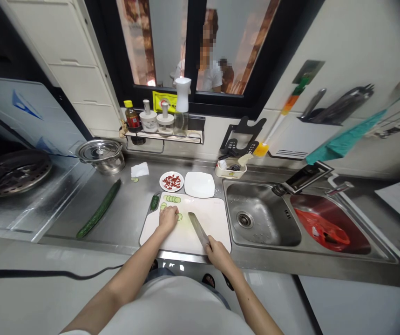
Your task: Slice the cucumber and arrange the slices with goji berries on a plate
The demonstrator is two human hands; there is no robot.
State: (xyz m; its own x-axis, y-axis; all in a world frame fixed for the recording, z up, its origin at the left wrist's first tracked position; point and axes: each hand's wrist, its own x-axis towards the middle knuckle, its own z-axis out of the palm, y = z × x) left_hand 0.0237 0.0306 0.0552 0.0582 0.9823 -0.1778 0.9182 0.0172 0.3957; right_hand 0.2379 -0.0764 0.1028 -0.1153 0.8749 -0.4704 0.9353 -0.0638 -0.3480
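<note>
My right hand (pixel 218 252) is wrapped round the handle of a knife (pixel 198 228), its blade angled up and left over the white cutting board (pixel 193 242). My left hand (pixel 169 217) rests at the board's left part with fingers bent on cucumber slices; what lies under the fingers is hidden. One slice (pixel 179 217) shows just right of its fingertips. Behind it, several overlapping slices (pixel 172 199) form a row. A short cucumber piece (pixel 154 202) lies at the board's upper left corner. Beyond the board are a plate of chopped red bits (pixel 172 182) and a bare white plate (pixel 200 184).
A whole cucumber (pixel 98 209) lies on the steel counter at left, near a lidded pot (pixel 102 156). The sink (pixel 262 218) adjoins the board at right. A seasoning rack (pixel 165 136) hangs behind. A person is visible in the window glass.
</note>
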